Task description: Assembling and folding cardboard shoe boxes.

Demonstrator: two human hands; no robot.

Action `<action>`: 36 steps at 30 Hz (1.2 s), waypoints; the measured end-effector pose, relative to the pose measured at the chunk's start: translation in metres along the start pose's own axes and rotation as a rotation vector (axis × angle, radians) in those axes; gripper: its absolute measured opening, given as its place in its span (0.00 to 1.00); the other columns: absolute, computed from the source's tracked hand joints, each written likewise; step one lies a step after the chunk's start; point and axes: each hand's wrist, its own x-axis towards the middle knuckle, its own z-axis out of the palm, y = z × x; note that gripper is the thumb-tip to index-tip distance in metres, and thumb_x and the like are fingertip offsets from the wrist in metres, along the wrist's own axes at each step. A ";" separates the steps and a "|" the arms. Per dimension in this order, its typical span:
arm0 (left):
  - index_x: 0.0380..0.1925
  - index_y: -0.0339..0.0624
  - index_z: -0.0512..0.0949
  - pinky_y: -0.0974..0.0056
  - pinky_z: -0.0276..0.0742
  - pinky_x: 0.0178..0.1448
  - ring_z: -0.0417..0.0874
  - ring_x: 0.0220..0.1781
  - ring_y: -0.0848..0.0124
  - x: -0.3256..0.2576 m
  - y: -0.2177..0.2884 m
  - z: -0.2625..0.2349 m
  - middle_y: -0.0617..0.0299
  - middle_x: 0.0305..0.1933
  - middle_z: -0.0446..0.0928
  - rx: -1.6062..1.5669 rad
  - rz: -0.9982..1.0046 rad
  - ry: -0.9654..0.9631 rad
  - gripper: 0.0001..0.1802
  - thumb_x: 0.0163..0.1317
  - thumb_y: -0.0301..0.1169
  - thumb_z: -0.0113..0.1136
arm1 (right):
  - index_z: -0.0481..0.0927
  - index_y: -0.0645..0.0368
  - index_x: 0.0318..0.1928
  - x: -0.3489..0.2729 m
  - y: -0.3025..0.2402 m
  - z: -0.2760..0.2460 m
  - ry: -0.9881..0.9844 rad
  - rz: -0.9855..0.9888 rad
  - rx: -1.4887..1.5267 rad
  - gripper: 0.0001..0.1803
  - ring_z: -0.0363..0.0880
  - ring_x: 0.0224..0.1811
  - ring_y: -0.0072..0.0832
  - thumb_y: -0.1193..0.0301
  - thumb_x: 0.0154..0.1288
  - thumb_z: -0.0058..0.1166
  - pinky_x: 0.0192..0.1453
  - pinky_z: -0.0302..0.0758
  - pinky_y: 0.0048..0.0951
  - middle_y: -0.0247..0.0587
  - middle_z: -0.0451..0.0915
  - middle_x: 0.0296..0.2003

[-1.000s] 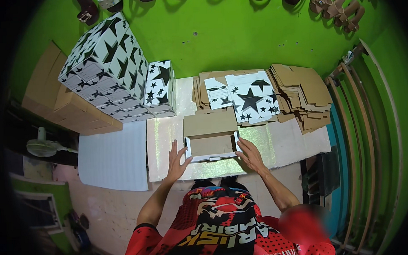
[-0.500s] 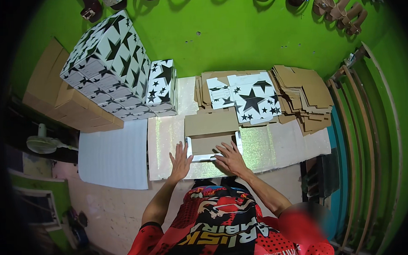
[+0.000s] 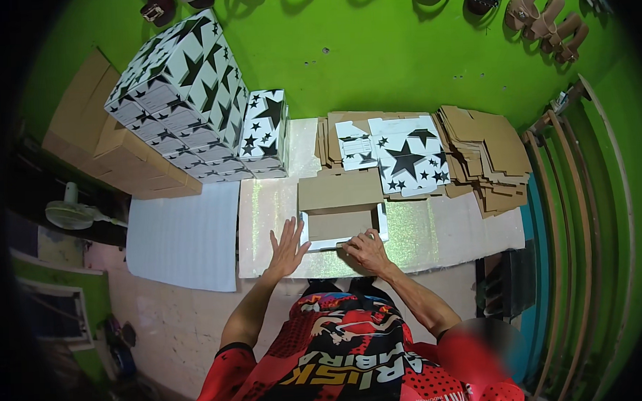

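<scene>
In front of me on the table stands a small cardboard box (image 3: pixel 340 190), brown inside and white outside, its lid raised at the back. My left hand (image 3: pixel 287 252) lies along the box's left front corner, fingers stretched and apart, holding nothing. My right hand (image 3: pixel 367 252) is at the right part of the front wall, its fingers bent over the top edge and closed on it. The thumb side of that hand is low against the wall's outer face. The inside of the box shows bare brown board.
Tall stacked star-print boxes (image 3: pixel 183 92) stand at the back left beside brown cartons (image 3: pixel 139 161). Behind the box lie a flat star-print blank (image 3: pixel 408 155) and piled brown blanks (image 3: pixel 485 149). White foam sheets (image 3: pixel 184 237) cover the left table. A wooden rack (image 3: pixel 583 212) is at right.
My right hand's fingers, spread over the front wall before, are now curled over its edge. My left hand stays by the left corner. The whole view has shifted slightly.
</scene>
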 end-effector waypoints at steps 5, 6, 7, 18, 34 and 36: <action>0.86 0.52 0.43 0.24 0.22 0.82 0.34 0.91 0.52 -0.002 0.002 0.007 0.49 0.90 0.37 -0.065 -0.045 0.048 0.42 0.82 0.57 0.41 | 0.88 0.47 0.46 -0.007 0.004 -0.011 -0.034 -0.021 0.028 0.10 0.78 0.47 0.28 0.59 0.71 0.62 0.67 0.67 0.46 0.29 0.81 0.42; 0.86 0.52 0.43 0.24 0.22 0.82 0.34 0.91 0.52 -0.003 0.001 0.007 0.49 0.90 0.37 -0.065 -0.045 0.047 0.42 0.82 0.57 0.41 | 0.89 0.46 0.47 -0.010 0.003 -0.013 -0.047 -0.020 0.080 0.12 0.78 0.47 0.28 0.57 0.71 0.62 0.67 0.67 0.45 0.29 0.82 0.42; 0.86 0.52 0.43 0.24 0.22 0.82 0.35 0.91 0.52 -0.002 0.002 0.006 0.49 0.90 0.37 -0.060 -0.048 0.038 0.42 0.82 0.57 0.41 | 0.89 0.46 0.49 -0.014 0.005 -0.014 -0.060 -0.017 0.130 0.13 0.78 0.48 0.29 0.55 0.72 0.62 0.67 0.67 0.45 0.28 0.82 0.43; 0.86 0.53 0.42 0.24 0.23 0.82 0.35 0.91 0.54 -0.001 0.001 0.006 0.50 0.90 0.38 -0.046 -0.050 0.016 0.43 0.81 0.57 0.42 | 0.88 0.48 0.52 0.004 0.004 -0.021 -0.047 0.029 0.060 0.16 0.75 0.62 0.31 0.56 0.70 0.63 0.73 0.64 0.48 0.32 0.80 0.57; 0.86 0.51 0.43 0.21 0.24 0.80 0.34 0.91 0.50 0.009 0.007 0.002 0.47 0.90 0.35 -0.112 -0.043 0.121 0.43 0.80 0.52 0.46 | 0.63 0.56 0.80 -0.002 0.021 -0.024 -0.132 0.349 0.101 0.46 0.50 0.86 0.48 0.35 0.77 0.43 0.87 0.38 0.62 0.48 0.56 0.82; 0.86 0.50 0.43 0.21 0.23 0.80 0.33 0.91 0.50 0.020 0.014 0.000 0.48 0.90 0.34 0.035 -0.039 0.119 0.43 0.80 0.52 0.45 | 0.58 0.56 0.82 -0.004 0.030 -0.017 -0.124 0.500 0.077 0.47 0.42 0.87 0.52 0.36 0.77 0.44 0.86 0.32 0.65 0.48 0.50 0.85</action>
